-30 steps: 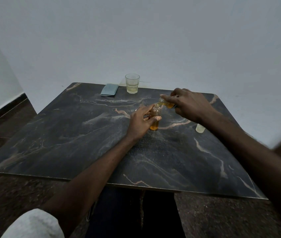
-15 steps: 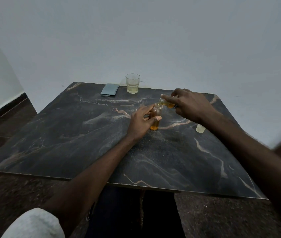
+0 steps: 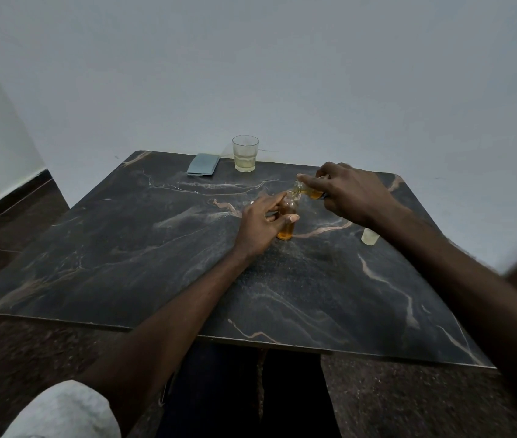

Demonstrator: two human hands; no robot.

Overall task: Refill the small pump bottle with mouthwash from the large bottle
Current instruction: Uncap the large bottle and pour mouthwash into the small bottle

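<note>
A small clear bottle [image 3: 286,230] with amber liquid in its lower half stands upright on the dark marble table [image 3: 156,248]. My left hand [image 3: 260,227] wraps around it, thumb in front and fingers behind. My right hand [image 3: 355,192] holds a second bottle [image 3: 309,192] of amber liquid tipped on its side. That bottle's mouth rests at the open top of the upright bottle. Most of the tilted bottle is hidden inside my right hand.
A small whitish cap [image 3: 370,237] lies on the table to the right of the bottles. A glass [image 3: 245,153] with a little pale liquid and a flat grey-blue case [image 3: 203,165] sit at the far edge by the wall.
</note>
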